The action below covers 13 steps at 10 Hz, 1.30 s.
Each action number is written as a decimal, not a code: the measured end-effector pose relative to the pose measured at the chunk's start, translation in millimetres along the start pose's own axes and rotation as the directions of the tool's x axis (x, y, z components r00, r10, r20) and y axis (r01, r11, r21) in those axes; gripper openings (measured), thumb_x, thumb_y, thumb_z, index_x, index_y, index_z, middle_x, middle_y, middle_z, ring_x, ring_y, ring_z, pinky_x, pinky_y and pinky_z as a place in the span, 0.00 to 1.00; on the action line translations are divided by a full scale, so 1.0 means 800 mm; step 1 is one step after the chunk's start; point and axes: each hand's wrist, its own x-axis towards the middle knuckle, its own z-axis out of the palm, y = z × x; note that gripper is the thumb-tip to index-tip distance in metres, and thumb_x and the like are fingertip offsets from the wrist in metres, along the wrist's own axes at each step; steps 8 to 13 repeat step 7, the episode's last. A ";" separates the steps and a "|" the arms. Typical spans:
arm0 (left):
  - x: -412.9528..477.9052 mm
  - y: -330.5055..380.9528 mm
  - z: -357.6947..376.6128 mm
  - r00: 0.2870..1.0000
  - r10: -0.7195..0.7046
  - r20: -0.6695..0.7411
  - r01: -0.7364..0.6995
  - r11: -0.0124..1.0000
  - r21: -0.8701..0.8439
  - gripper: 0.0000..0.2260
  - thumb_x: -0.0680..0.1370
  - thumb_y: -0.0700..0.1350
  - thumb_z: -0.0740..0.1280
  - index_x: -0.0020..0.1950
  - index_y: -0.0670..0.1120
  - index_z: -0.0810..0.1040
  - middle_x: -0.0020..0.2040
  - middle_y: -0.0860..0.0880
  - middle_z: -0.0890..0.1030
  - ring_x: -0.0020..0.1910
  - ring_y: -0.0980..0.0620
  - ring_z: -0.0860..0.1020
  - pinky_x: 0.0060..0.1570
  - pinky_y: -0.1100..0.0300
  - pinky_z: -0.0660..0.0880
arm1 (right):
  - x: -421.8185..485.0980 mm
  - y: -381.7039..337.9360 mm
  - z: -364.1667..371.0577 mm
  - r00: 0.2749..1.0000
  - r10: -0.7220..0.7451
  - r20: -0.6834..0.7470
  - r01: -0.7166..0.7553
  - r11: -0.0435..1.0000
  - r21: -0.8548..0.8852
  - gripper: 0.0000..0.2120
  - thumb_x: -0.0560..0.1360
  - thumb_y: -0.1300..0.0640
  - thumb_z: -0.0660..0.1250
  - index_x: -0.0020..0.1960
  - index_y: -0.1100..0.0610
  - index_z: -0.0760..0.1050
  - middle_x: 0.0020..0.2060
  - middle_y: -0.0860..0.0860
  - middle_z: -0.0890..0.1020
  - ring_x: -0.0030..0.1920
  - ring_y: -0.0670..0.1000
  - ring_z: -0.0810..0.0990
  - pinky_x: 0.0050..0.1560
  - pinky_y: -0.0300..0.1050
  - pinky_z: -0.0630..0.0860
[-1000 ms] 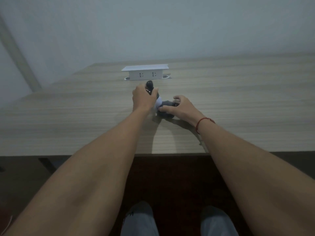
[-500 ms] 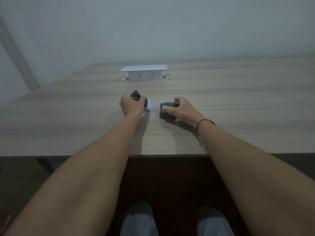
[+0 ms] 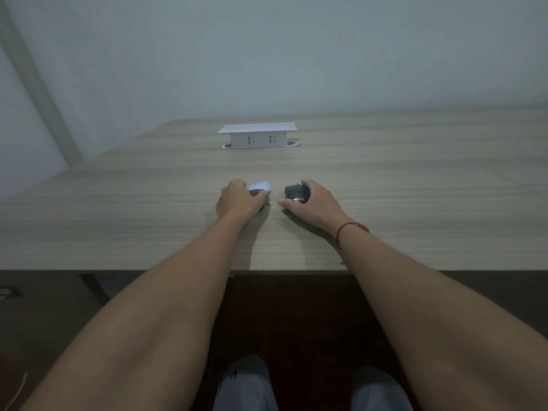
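Note:
My left hand (image 3: 237,200) grips a small black and white device (image 3: 261,187) low on the wooden table (image 3: 118,221); its white end sticks out to the right of my fingers. My right hand (image 3: 311,204) grips a dark rounded object (image 3: 296,193) with white lettering on its near side, resting on the table. The two objects lie a short gap apart, side by side. A red string circles my right wrist (image 3: 351,228).
A white pop-up socket box (image 3: 257,135) stands raised from the table further back, in line with my hands. The table's front edge (image 3: 267,269) runs just below my forearms. Pale walls lie behind, and my knees show at the bottom.
My left hand pulled the black and white device away from the dark object, swung left, then laid it low on the table. My right hand stayed on the dark object, tipping it slightly.

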 end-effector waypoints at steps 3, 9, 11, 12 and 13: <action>-0.002 0.011 0.017 1.000 -0.002 -0.020 0.003 0.998 0.059 0.20 0.71 0.57 0.67 0.51 0.42 0.79 0.51 0.45 0.81 0.51 0.43 0.79 0.43 0.56 0.71 | 0.011 0.009 -0.001 0.998 -0.009 -0.055 0.008 1.000 -0.006 0.26 0.73 0.49 0.68 0.66 0.61 0.69 0.63 0.57 0.76 0.62 0.57 0.74 0.59 0.47 0.70; -0.020 0.013 0.004 0.997 -0.030 -0.068 0.024 0.997 -0.079 0.30 0.78 0.63 0.56 0.69 0.41 0.71 0.66 0.41 0.75 0.65 0.41 0.73 0.62 0.51 0.69 | -0.004 0.009 -0.006 0.985 0.138 -0.098 -0.118 0.975 0.189 0.44 0.72 0.36 0.63 0.77 0.59 0.52 0.74 0.56 0.64 0.70 0.58 0.68 0.68 0.56 0.68; -0.020 0.013 0.004 0.997 -0.030 -0.068 0.024 0.997 -0.079 0.30 0.78 0.63 0.56 0.69 0.41 0.71 0.66 0.41 0.75 0.65 0.41 0.73 0.62 0.51 0.69 | -0.004 0.009 -0.006 0.985 0.138 -0.098 -0.118 0.975 0.189 0.44 0.72 0.36 0.63 0.77 0.59 0.52 0.74 0.56 0.64 0.70 0.58 0.68 0.68 0.56 0.68; -0.020 0.013 0.004 0.997 -0.030 -0.068 0.024 0.997 -0.079 0.30 0.78 0.63 0.56 0.69 0.41 0.71 0.66 0.41 0.75 0.65 0.41 0.73 0.62 0.51 0.69 | -0.004 0.009 -0.006 0.985 0.138 -0.098 -0.118 0.975 0.189 0.44 0.72 0.36 0.63 0.77 0.59 0.52 0.74 0.56 0.64 0.70 0.58 0.68 0.68 0.56 0.68; -0.020 0.013 0.004 0.997 -0.030 -0.068 0.024 0.997 -0.079 0.30 0.78 0.63 0.56 0.69 0.41 0.71 0.66 0.41 0.75 0.65 0.41 0.73 0.62 0.51 0.69 | -0.004 0.009 -0.006 0.985 0.138 -0.098 -0.118 0.975 0.189 0.44 0.72 0.36 0.63 0.77 0.59 0.52 0.74 0.56 0.64 0.70 0.58 0.68 0.68 0.56 0.68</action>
